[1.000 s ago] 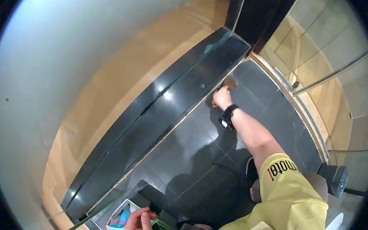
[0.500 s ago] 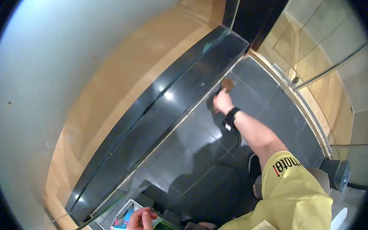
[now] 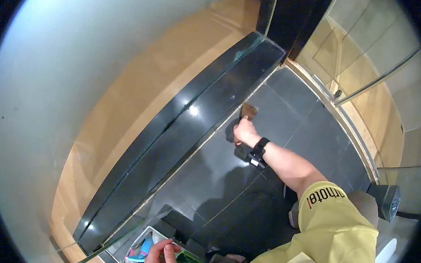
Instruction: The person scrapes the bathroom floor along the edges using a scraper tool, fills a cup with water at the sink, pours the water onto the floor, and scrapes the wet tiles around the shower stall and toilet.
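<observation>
My right hand is closed on a small brown pad, held low over the dark floor tiles beside the pale seam along the black step. Its exact kind cannot be made out, and my fingers hide part of it. At the lower edge, my left hand has loosely curled fingers, with nothing visible in them. It is in front of a white caddy that holds a blue and pink item and something green.
A black stone step with a glass panel on it runs diagonally along the left. At the right are a curved pale sill with a glass door and metal bar, and a dark bin. My shoe shows near the knee.
My right hand has moved down and slightly left along the seam, bringing the brown pad closer to me. The left hand has barely moved.
</observation>
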`<state>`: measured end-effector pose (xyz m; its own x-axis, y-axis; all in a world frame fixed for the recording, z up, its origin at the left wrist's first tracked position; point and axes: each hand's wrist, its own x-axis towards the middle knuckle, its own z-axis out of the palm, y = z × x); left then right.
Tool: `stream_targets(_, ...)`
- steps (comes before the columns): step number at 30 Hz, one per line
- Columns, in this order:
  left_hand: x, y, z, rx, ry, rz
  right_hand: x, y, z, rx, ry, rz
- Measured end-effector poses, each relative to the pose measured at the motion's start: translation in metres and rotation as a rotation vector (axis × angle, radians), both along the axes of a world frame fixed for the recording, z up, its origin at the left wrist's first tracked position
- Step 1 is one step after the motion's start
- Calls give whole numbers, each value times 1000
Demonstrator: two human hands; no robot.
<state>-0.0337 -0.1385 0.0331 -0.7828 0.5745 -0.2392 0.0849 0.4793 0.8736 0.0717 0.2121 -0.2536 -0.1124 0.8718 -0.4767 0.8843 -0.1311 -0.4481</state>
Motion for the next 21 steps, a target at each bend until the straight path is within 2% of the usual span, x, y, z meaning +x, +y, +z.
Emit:
stream_targets(2,4,5,7,-36,31,-38,6,6,52,-220,237,-137)
stream_targets(3,5,6,6,-21,47,-70,9,15,40,-141,196,-128)
stream_targets(4,4,4,5,-23,48,-73,8,19,47,-61,156,-120)
stream_targets(5,3,2,3,-27,37,-77,14,27,58,-138,133,-113)
stream_targets(6,2,-1,3,-32,25,-80,18,31,62,1,122,-233)
stream_targets(7,2,-3,3,-30,27,-80,27,40,79,34,122,-202)
stream_targets(8,2,-6,3,-19,16,-50,38,65,37,176,11,-226)
stream_targets(9,2,-9,4,-9,5,-19,54,84,37,127,-139,183)
stream_targets(10,3,-10,4,-8,2,-14,54,93,43,-92,377,-381)
stream_targets(11,5,-11,5,7,4,-15,73,121,-18,104,167,127)
stream_targets(13,6,-10,11,7,63,-67,70,108,-18,100,36,394)
stream_targets(15,5,-8,12,30,90,-79,54,73,4,-125,175,151)
stream_targets(16,5,-9,12,40,115,-93,45,52,33,-206,175,-28)
stream_targets(19,6,-8,12,18,145,-112,67,95,39,10,145,305)
stream_targets(20,7,-7,11,16,146,-111,62,96,71,-176,225,-149)
stream_targets(21,9,-5,10,13,94,-84,63,102,67,-137,264,-247)
